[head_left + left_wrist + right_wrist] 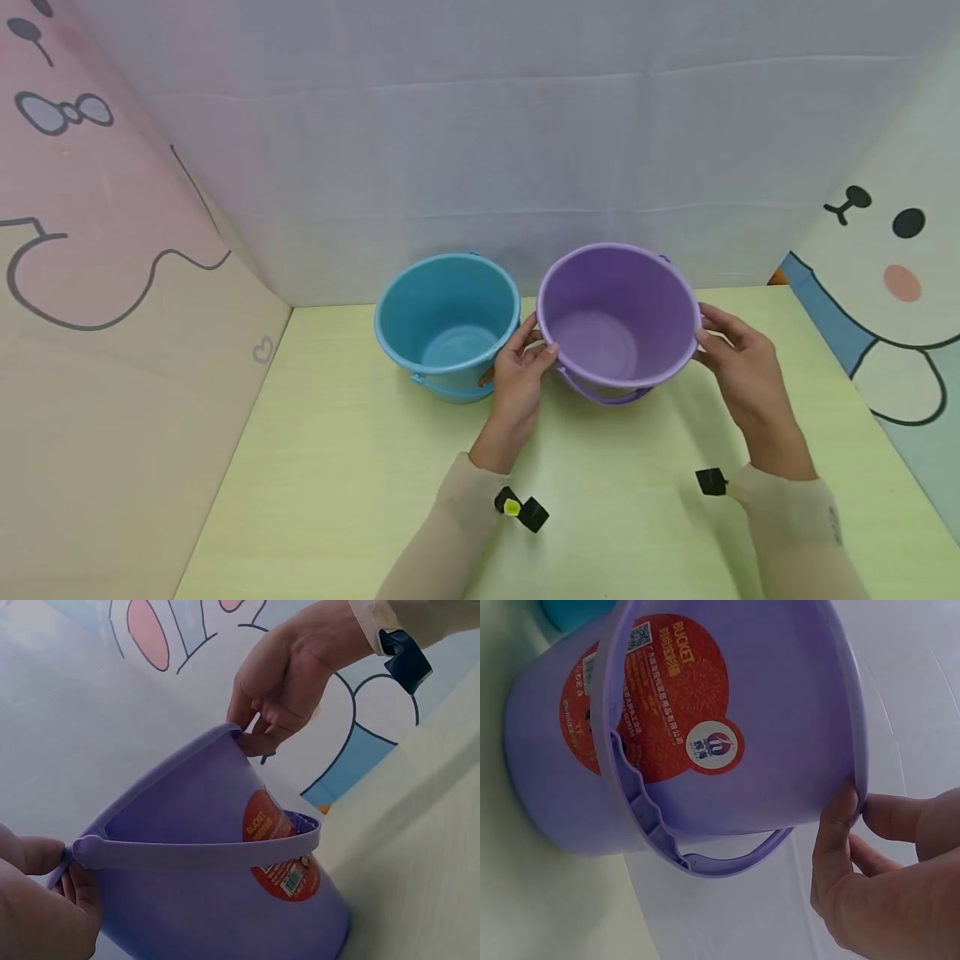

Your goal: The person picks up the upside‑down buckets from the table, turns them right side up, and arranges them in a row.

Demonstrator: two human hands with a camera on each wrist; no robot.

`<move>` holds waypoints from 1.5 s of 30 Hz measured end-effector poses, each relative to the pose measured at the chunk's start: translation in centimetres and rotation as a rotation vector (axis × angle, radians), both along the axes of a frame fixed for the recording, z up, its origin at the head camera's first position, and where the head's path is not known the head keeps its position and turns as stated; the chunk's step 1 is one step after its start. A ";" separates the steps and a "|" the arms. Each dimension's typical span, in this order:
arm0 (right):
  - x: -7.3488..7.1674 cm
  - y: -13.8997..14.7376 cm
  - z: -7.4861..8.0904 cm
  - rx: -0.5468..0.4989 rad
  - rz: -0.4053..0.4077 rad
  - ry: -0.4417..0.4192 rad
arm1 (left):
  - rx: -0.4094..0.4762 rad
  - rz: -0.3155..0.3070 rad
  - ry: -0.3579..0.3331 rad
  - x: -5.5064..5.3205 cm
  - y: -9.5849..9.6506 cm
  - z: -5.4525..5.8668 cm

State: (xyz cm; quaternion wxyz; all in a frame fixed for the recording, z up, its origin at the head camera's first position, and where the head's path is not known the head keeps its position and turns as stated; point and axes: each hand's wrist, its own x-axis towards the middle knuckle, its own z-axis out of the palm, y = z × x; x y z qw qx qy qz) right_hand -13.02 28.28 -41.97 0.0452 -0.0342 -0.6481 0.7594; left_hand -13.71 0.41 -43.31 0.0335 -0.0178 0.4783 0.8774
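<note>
A purple bucket (600, 333) stands right of centre in the head view, its handle (202, 853) hanging down at the near side. My left hand (517, 383) pinches its rim on the left, and my right hand (742, 375) pinches the rim on the right. Both wrist views show a red label (675, 690) on the bucket's near wall. Just left of it stands a blue bucket (450, 317), its handle also down; the backs of my left fingers overlap its right side in the head view. The insides of both buckets show bare bottoms.
Both buckets are on a pale yellow-green table (322, 467), near its back edge. Behind them hangs a white cloth wall (480, 150). Cartoon-printed panels flank the table, a pink and cream one (112, 333) at left and a bear-faced one (885, 275) at right.
</note>
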 end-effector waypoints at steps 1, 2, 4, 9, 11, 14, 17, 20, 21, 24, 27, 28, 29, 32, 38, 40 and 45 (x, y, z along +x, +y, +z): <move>-0.1 0.0 0.1 0.004 -0.003 -0.008 | 0.006 0.000 -0.004 0.0 0.0 0.0; -0.2 -0.1 0.2 0.006 -0.005 -0.014 | 0.010 0.001 -0.007 -0.1 0.1 0.0; -0.4 -0.1 0.3 0.007 -0.005 -0.026 | 0.016 0.005 -0.016 -0.1 0.2 0.0; -0.8 -0.2 0.5 -0.018 -0.011 -0.040 | 0.038 0.027 -0.028 -0.4 0.5 -0.1; -0.9 -0.3 0.5 -0.033 -0.018 -0.044 | 0.046 0.035 -0.028 -0.5 0.6 -0.2; -1.2 -0.4 0.4 -0.039 -0.035 -0.053 | 0.047 0.041 -0.024 -0.6 0.7 -0.3; -1.4 -0.5 0.3 -0.027 -0.053 -0.064 | 0.045 0.043 -0.028 -0.7 0.7 -0.3; -1.5 -0.5 0.2 -0.028 -0.056 -0.066 | 0.046 0.048 -0.042 -0.7 0.7 -0.3; -1.5 -0.5 0.2 -0.030 -0.053 -0.065 | 0.046 0.051 -0.049 -0.7 0.7 -0.3; -1.4 -0.5 0.1 -0.052 -0.032 -0.050 | 0.049 0.060 -0.063 -0.8 0.6 -0.4; -1.2 -0.4 -0.1 -0.068 -0.012 -0.031 | 0.049 0.067 -0.067 -0.8 0.5 -0.5; -1.2 -0.4 -0.1 -0.072 -0.006 -0.026 | 0.049 0.068 -0.068 -0.8 0.5 -0.5; -1.1 -0.4 -0.1 -0.072 -0.002 -0.021 | 0.048 0.069 -0.068 -0.8 0.4 -0.6; -0.9 -0.4 -0.2 -0.064 0.002 -0.013 | 0.046 0.069 -0.074 -0.6 0.3 -0.6; -0.3 0.1 -0.7 0.002 -0.020 0.008 | 0.023 0.045 -0.090 -0.1 -0.4 -0.7; -0.1 0.4 -1.0 0.015 -0.025 0.023 | -0.007 0.022 -0.085 0.2 -0.7 -0.8; 0.4 1.0 -1.9 0.054 -0.044 0.032 | -0.153 -0.124 -0.060 0.9 -2.4 -1.6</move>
